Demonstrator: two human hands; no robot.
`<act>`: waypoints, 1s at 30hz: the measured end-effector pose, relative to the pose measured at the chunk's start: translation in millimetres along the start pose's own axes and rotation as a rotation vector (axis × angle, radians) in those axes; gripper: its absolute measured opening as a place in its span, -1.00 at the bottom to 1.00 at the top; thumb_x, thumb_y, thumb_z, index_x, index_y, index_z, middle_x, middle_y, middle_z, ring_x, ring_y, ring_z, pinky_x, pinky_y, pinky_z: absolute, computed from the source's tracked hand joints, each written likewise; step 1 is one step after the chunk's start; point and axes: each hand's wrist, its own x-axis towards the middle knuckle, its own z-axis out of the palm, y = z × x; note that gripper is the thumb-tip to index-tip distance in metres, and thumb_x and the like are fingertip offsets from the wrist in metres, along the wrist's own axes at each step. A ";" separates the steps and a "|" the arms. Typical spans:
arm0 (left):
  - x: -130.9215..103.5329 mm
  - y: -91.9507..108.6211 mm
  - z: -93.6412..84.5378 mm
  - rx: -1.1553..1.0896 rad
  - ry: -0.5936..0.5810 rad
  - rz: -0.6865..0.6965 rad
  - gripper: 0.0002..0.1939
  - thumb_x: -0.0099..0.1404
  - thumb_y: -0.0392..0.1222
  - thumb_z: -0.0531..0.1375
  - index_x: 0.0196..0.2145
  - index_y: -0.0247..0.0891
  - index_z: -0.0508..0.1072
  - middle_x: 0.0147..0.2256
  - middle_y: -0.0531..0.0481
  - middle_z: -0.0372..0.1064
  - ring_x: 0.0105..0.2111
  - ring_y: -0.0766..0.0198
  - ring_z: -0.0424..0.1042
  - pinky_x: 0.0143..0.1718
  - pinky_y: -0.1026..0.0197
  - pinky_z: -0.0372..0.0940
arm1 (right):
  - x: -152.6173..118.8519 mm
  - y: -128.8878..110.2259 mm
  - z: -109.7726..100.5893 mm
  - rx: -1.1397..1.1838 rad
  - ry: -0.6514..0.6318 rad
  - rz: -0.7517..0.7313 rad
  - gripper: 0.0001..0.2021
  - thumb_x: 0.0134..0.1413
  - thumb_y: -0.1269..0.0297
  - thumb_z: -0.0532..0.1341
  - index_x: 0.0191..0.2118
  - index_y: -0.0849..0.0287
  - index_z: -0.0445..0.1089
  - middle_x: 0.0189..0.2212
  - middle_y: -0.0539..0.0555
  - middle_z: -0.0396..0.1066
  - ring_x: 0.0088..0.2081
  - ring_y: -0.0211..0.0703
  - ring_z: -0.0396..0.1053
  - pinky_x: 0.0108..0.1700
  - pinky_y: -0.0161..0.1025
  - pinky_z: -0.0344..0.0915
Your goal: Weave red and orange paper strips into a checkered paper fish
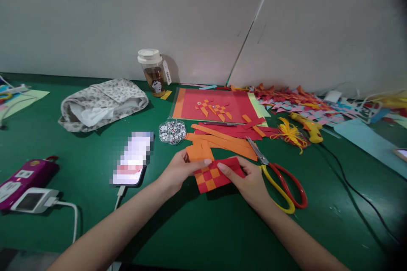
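Note:
Between my two hands is a woven piece of red and orange paper strips (210, 180), checkered along its lower part. My left hand (179, 168) pinches its orange left side, thumb on top. On the red right side, my right hand (249, 178) grips with the thumb above and fingers underneath. Just beyond lie loose orange strips (225, 144) and red strips (219, 130). Scissors (270, 169) with one red and one yellow handle rest open beside my right hand. A round clear box of googly eyes (172, 131) sits past my left hand.
Two woven paper fish (218, 109) lie on red sheets (187, 101) at the back. A yellow glue gun (307, 127) with a black cord and yellow string (289, 133) are to the right. Leftward are a phone (133, 159), power bank (34, 200), cloth bag (104, 103) and cup (152, 72).

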 end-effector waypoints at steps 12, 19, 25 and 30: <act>-0.4 5.3 -2.6 0.161 0.015 0.048 -0.74 0.04 -0.09 0.33 -0.34 -0.29 0.48 -0.36 -0.01 0.48 -0.41 0.31 0.43 -0.41 0.32 0.25 | 1.2 1.5 -2.8 -0.102 -0.009 -0.020 -0.75 -0.01 0.05 0.22 -0.42 0.15 0.41 -0.49 0.01 0.43 -0.42 -0.16 0.37 -0.41 -0.30 0.31; 0.0 8.0 -5.7 0.176 0.012 0.035 -0.68 0.04 -0.06 0.33 -0.27 -0.26 0.46 -0.26 -0.06 0.48 -0.32 0.25 0.45 -0.36 0.28 0.28 | 1.4 1.4 -4.4 -0.082 -0.005 -0.030 -0.78 -0.02 0.08 0.23 -0.43 0.13 0.41 -0.49 -0.01 0.44 -0.40 -0.18 0.38 -0.39 -0.32 0.30; -2.2 -0.4 0.7 0.128 -0.140 0.020 -0.64 -0.03 -0.17 0.38 -0.23 -0.26 0.49 -0.21 -0.08 0.49 -0.25 0.20 0.46 -0.25 0.23 0.32 | 2.0 1.9 -3.9 -0.100 0.056 -0.056 -0.76 -0.02 0.06 0.23 -0.44 0.14 0.40 -0.52 -0.01 0.41 -0.44 -0.19 0.35 -0.41 -0.31 0.29; -0.6 -7.5 0.4 0.134 -0.143 0.018 -0.74 0.04 -0.15 0.34 -0.29 -0.30 0.51 -0.26 -0.10 0.51 -0.32 0.22 0.47 -0.25 0.20 0.32 | 2.2 4.0 -2.8 -0.086 0.057 -0.050 -0.76 -0.04 0.06 0.25 -0.44 0.15 0.42 -0.52 0.00 0.41 -0.45 -0.19 0.34 -0.40 -0.30 0.30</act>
